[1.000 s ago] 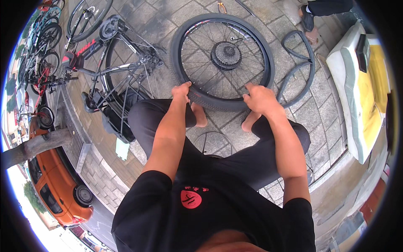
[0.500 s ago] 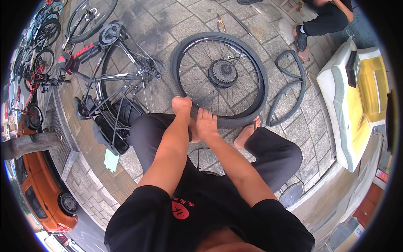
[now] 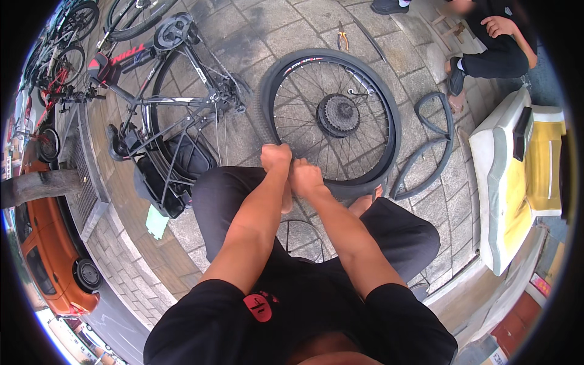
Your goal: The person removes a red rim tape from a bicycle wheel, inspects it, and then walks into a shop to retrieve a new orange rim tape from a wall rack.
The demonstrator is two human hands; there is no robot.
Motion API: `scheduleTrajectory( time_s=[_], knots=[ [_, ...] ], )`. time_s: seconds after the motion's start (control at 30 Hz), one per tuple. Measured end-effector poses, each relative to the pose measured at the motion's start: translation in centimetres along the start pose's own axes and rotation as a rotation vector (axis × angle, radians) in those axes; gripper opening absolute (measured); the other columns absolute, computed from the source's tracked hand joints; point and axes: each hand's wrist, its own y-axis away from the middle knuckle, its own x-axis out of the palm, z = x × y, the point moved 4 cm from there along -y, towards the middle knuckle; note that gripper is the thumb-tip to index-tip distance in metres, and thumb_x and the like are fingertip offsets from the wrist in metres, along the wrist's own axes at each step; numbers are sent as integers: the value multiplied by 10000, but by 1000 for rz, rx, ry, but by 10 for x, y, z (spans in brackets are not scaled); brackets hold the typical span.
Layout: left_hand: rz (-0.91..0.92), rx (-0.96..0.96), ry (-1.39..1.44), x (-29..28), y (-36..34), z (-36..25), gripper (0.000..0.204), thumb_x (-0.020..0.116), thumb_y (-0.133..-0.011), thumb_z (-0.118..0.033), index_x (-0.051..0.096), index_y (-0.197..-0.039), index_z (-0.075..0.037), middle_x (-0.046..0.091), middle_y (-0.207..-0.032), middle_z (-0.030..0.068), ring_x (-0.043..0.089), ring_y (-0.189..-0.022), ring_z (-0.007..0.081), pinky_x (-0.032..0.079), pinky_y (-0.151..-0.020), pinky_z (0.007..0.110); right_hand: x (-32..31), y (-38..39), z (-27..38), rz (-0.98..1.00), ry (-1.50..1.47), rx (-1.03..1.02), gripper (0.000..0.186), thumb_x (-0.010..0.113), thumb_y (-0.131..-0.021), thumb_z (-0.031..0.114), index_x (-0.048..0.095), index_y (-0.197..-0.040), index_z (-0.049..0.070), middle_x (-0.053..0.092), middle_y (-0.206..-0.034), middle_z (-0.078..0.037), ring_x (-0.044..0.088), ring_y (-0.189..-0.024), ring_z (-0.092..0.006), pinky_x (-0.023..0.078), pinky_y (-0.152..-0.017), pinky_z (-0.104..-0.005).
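Observation:
A bicycle wheel [image 3: 338,115] with a rear sprocket cluster lies flat on the paving in front of me. Its black tyre [image 3: 395,131] runs around the rim. At the near left edge of the wheel, my left hand [image 3: 277,156] is closed around the tyre. Right beside it, my right hand [image 3: 306,176] is closed on the same tyre, its knuckles up and the fingertips hidden. The two hands almost touch. My right foot [image 3: 365,204], in a sandal, is by the near right edge of the tyre.
A bicycle frame [image 3: 152,100] lies on the left. A twisted inner tube [image 3: 450,137] is to the right, and pliers [image 3: 344,39] with orange handles lie beyond the wheel. A white and yellow seat [image 3: 502,182] stands far right. Another person [image 3: 496,61] sits at the upper right.
My right hand has gone from lying flat with fingers stretched over the tyre to closed, and now sits nearer my left hand. The whole view has shifted slightly.

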Motion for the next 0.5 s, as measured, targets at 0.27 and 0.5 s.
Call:
scheduleTrajectory(
  time_s=[0.27, 0.5],
  knots=[
    [-14, 130, 464, 31, -4, 33, 433, 736, -891, -421, 701, -947, 7, 746, -928, 151, 721, -861, 316, 556, -779, 432, -30, -4, -25, 47, -235, 47, 427, 645, -851, 157, 644, -1227, -45, 680, -1014, -365, 670, -1012, -503, 520, -952, -536],
    [507, -132, 1004, 50, -6, 90, 283, 575, -1033, -372, 553, -1207, -151, 604, -1126, 38, 601, -964, 200, 503, -873, 435, -38, -15, -31, 127, -222, 61, 424, 634, -883, 179, 635, -1233, -61, 671, -1104, -364, 645, -1106, -492, 504, -987, -507]
  ],
)
